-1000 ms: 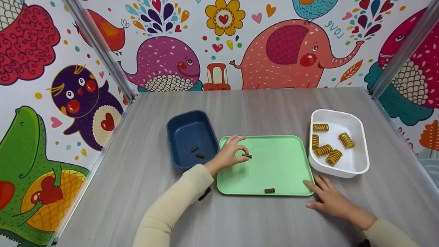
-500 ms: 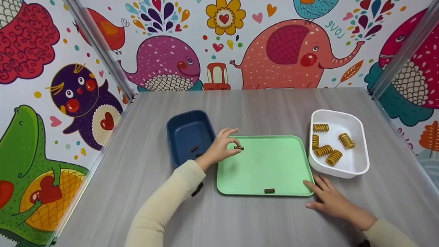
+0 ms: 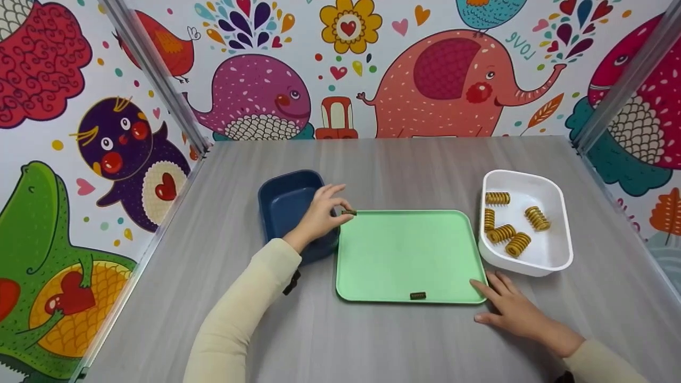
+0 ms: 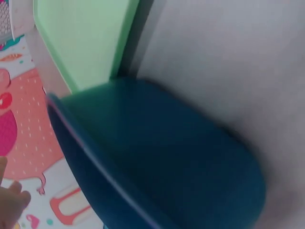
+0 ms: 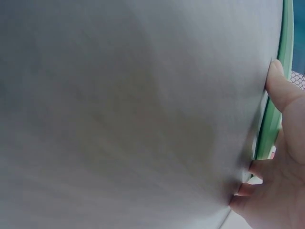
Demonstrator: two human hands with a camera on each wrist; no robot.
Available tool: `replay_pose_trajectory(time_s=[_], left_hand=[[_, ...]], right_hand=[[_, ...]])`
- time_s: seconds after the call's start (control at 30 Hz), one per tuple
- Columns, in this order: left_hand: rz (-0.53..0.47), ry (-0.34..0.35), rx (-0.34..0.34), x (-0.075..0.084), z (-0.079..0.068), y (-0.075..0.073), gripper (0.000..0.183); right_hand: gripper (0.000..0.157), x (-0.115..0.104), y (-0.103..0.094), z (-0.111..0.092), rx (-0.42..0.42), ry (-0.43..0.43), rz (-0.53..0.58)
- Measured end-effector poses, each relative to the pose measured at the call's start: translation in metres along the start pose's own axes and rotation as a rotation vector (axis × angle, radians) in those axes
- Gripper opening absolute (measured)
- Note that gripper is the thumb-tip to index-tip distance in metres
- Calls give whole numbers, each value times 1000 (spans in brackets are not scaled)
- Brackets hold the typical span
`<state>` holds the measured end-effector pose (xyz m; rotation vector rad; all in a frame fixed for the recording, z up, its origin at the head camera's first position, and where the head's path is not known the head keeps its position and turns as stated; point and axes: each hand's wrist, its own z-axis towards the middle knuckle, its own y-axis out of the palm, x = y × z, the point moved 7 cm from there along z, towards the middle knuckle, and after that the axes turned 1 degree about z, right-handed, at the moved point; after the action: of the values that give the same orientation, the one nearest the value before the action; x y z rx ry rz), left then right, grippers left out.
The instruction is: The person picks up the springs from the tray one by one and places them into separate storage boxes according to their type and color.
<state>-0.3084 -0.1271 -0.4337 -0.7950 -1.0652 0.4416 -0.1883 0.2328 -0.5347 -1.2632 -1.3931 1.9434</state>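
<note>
Between thumb and forefinger my left hand (image 3: 319, 215) pinches a small dark spring (image 3: 349, 212), held at the border of the blue bin (image 3: 271, 213) and the green tray (image 3: 404, 250). The hand and forearm cover much of the bin's inside. Another small dark spring (image 3: 418, 296) lies at the tray's near edge. My right hand (image 3: 516, 311) rests with spread fingers at the tray's near right corner, one finger touching its rim. In the left wrist view only a few fingertips show at the lower left, and the spring is out of sight.
A white bin (image 3: 553, 250) at the right holds several larger yellow springs (image 3: 518, 244). Its wall stands close to the tray's right side. The grey table (image 3: 372, 170) is bounded by printed panels at the back and sides.
My left hand has carried the small spring leftward and away from me, from above the tray to the blue bin's right side. The right hand has stayed in place.
</note>
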Motion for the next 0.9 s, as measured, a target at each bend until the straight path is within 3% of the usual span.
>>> replay_pose_trajectory(time_s=[0.47,0.9], left_hand=[[0,-144,-18,-39,3,-31,14],[192,-212,-155,-76,-9,-30,14]], right_hand=[[69,2,0,1,-28,29,13],[69,-1,0,0,21,-21,-3]])
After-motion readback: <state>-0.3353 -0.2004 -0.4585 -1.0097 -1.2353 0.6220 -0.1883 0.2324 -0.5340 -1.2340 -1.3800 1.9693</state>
